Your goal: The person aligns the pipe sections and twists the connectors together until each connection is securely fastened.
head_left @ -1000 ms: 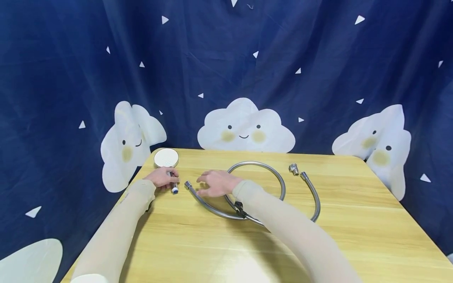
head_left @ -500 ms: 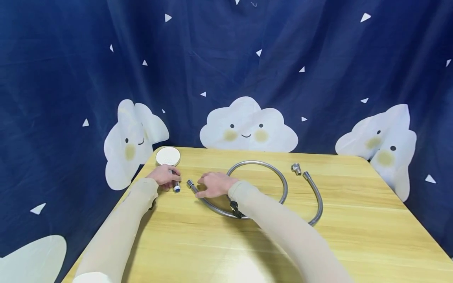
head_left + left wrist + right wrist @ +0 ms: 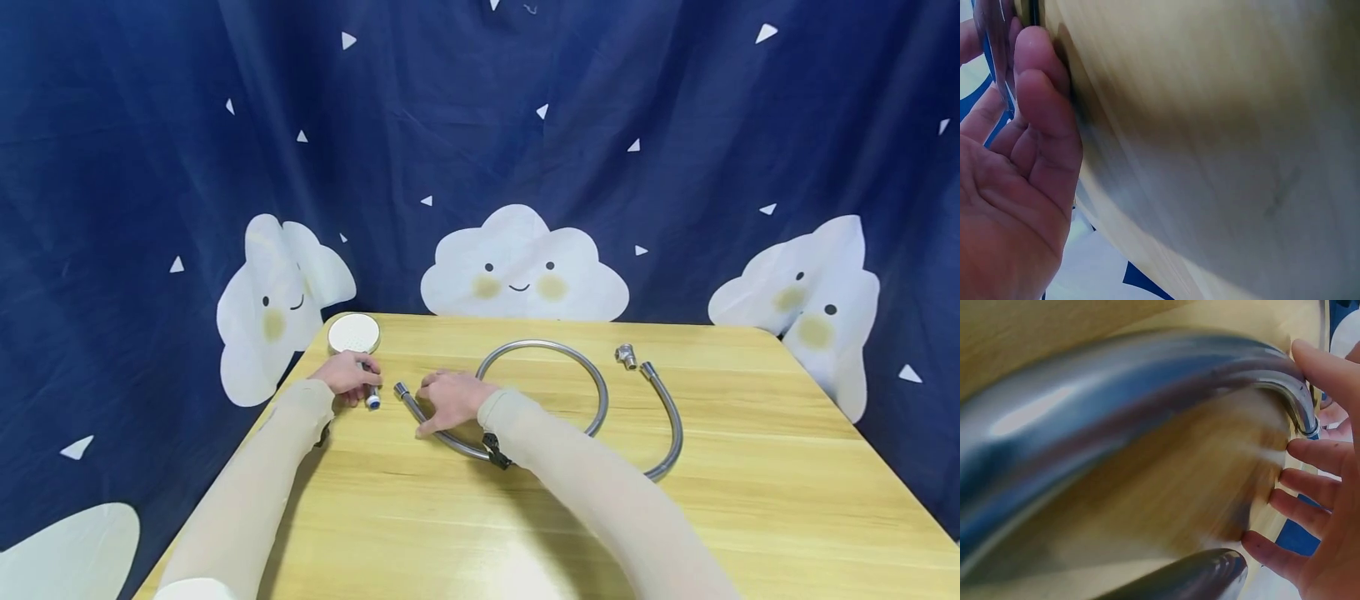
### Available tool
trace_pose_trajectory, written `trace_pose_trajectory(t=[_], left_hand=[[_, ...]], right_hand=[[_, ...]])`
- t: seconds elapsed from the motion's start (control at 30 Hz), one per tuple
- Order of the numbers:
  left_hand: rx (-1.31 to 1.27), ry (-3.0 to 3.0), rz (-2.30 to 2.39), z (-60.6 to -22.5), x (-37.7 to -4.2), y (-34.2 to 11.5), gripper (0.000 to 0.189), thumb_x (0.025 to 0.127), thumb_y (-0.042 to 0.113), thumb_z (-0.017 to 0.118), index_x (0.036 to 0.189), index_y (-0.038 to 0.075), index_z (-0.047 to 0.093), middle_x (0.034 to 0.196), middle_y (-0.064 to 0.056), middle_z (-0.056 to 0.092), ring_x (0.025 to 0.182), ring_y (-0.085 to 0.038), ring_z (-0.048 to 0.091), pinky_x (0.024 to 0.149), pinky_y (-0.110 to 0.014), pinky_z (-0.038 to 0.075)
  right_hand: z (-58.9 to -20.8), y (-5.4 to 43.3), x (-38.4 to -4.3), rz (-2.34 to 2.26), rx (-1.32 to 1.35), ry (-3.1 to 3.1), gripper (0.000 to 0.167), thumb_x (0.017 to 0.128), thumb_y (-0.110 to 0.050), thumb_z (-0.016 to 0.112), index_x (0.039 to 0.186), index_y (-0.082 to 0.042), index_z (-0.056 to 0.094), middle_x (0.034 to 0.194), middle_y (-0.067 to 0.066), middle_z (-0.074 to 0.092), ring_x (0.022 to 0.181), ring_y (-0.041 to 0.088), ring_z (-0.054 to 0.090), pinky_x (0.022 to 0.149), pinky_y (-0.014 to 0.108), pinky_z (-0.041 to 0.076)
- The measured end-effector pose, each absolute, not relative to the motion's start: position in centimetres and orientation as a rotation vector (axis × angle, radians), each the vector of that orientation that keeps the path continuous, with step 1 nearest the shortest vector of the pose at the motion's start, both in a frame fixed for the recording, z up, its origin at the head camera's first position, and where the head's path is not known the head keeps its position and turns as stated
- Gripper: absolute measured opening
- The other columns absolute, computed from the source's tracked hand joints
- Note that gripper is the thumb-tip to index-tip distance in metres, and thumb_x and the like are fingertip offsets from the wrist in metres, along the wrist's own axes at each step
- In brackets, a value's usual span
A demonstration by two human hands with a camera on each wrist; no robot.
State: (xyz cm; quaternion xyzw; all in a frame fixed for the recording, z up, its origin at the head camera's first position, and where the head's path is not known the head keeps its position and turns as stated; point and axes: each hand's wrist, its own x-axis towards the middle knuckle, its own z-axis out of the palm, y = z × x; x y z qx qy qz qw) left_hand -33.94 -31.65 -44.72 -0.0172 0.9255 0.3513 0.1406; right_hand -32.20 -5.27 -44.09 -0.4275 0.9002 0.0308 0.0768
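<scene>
In the head view, a shower head (image 3: 354, 332) with a round white face lies at the table's far left. My left hand (image 3: 345, 373) holds its handle; in the left wrist view the fingers curl beside the shiny handle (image 3: 999, 53). My right hand (image 3: 452, 400) is over the near end of a grey metal shower hose (image 3: 604, 402), its fingers spread. The right wrist view shows the thumb touching or very near the hose (image 3: 1129, 387), with the fingertips on the table apart from it. The hose's left end fitting (image 3: 402, 389) points toward the shower head.
A small chrome angled fitting (image 3: 626, 357) lies at the back right, beside the hose's other end (image 3: 648, 369). The hose loops across the middle of the wooden table (image 3: 750, 433). A blue curtain (image 3: 480, 125) with clouds hangs behind.
My right hand has turned slightly and its thumb has moved down to the hose near its left end. The left hand stays on the shower head's handle. The view shifts slightly.
</scene>
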Motion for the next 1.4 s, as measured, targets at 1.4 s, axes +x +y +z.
trace_pose_trajectory(t=[1.4], left_hand=[[-0.107,2.542,1.291,-44.7,-33.9,-32.0,0.016,0.094,0.015,0.061,0.102,0.004,0.054,0.065,-0.001,0.06,0.045,-0.01,0.052,0.045,-0.023,0.046]], right_hand=[[-43.6,-5.8,-30.6,0.002,-1.195,2.664,0.063,0.088,-0.058,0.068,0.146,-0.039,0.05,0.152,-0.002,0.05,0.127,0.025,0.049,0.102,0.046,0.044]])
